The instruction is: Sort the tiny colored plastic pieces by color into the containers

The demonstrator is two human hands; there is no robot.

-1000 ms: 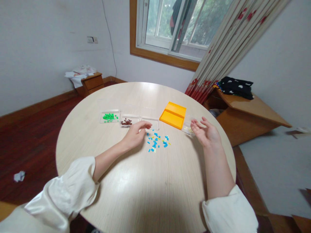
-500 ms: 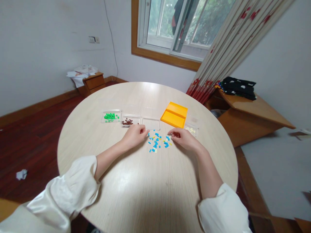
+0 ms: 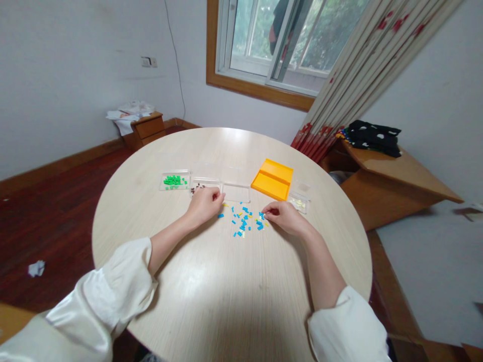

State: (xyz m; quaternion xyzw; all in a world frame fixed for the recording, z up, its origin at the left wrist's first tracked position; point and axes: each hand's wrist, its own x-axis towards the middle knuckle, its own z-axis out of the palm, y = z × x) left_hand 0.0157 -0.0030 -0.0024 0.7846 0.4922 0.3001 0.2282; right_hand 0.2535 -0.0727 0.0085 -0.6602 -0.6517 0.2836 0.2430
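From here I see blue and yellow pieces (image 3: 243,221) on a pale, fine-grained worktop (image 3: 226,291) — green pieces (image 3: 174,181), dark brown pieces (image 3: 196,188), a yellow-orange case (image 3: 272,179). My feed shows cream sleeves (image 3: 124,281) — and a cream curtain (image 3: 362,65) patterned red.

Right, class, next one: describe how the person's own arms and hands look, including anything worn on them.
Both arms wear loose, cream-white sleeves with a satiny sheen, gathered into puffy cuffs that leave the forearms bare. The left hand and right hand are ungloved, with no ring, watch or bracelet visible.
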